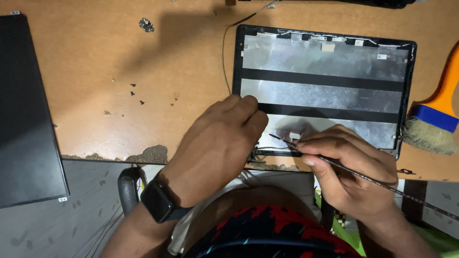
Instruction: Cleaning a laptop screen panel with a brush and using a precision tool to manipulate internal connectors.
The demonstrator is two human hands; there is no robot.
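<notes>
Right hand (351,172) pinches a thin dark metal tool (334,165) between thumb and fingers, closed around it like a pen, the tip aimed at the lower edge of a laptop lid back cover (325,95) close to the left fingertips. Left hand (217,143) lies knuckles up, fingers curled and pressed onto the cover's lower left corner; whether anything sits under them cannot be told. A black smartwatch (157,201) wraps that wrist.

That cover lies inside-up on a brown wooden desk (119,71), near the front edge, its silvery foil lining crossed by two black strips, with small fittings and a thin wire along its top rim. A pale cable (223,62) runs beside its left side.

Further out, tiny dark screws (136,95) are scattered on the desk, and a small metal bracket (146,25) lies near the back. A black flat screen panel (26,110) rests at the far left, overhanging the chipped desk edge. A brush with an orange handle (437,114) and a blue band lies just right of the cover.
</notes>
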